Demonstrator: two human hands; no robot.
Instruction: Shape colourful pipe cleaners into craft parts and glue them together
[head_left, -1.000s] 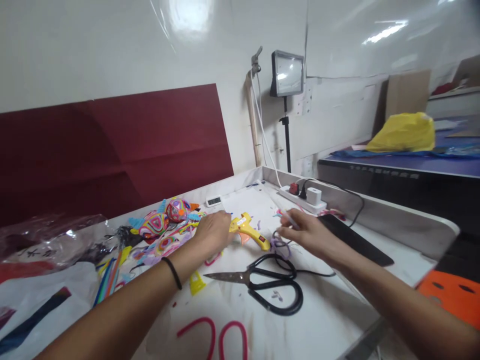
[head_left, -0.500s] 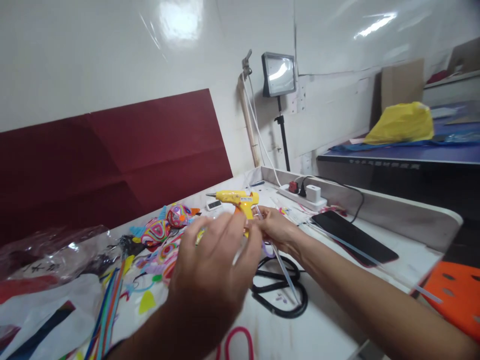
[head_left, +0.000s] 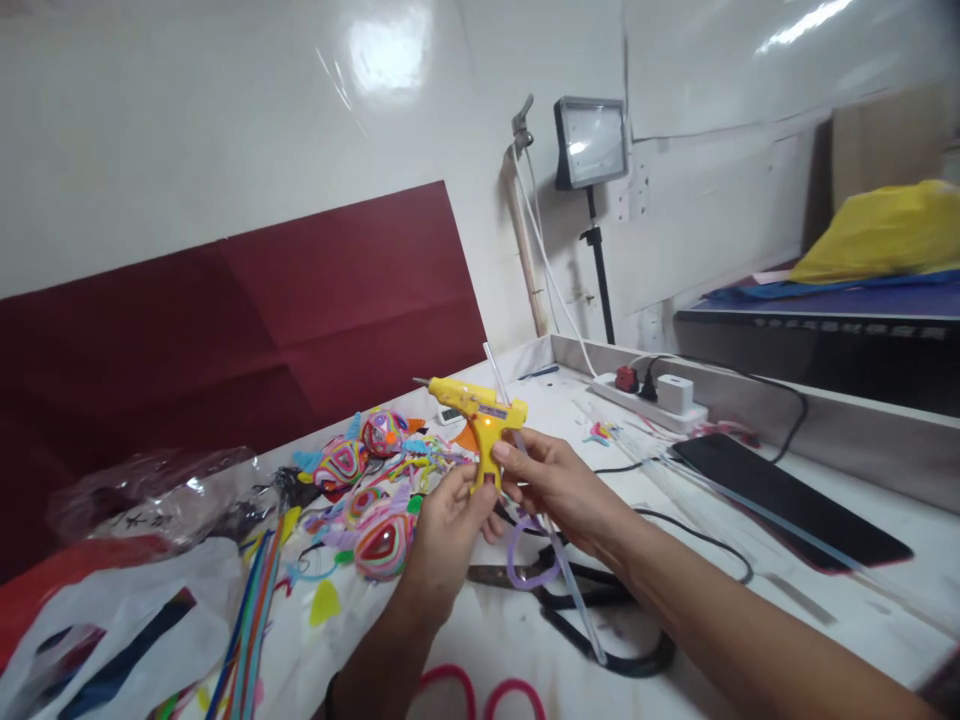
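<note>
A yellow glue gun (head_left: 472,405) is held up over the white table, its metal nozzle toward the left. My left hand (head_left: 450,530) has its fingers closed round the bottom of the handle. Against the handle's right side, my right hand (head_left: 551,480) pinches the gun; a clear glue stick (head_left: 574,590) slants down past its fingers. A purple ring (head_left: 521,560) hangs below this hand. Black-handled scissors (head_left: 637,660) lie on the table under it. Colourful striped ornaments (head_left: 386,545) are heaped left of my left hand.
Pipe cleaners (head_left: 251,620) and plastic bags (head_left: 135,620) lie at the left. Pink loops (head_left: 480,690) are at the front edge. On the right are a black phone (head_left: 787,500), a power strip (head_left: 652,400) and a cable. A lamp (head_left: 592,140) stands behind.
My left hand has moved down from in front of the gun to the base of its handle. The gun now shows fully. The view has turned slightly left, and the scissors' blades now show.
</note>
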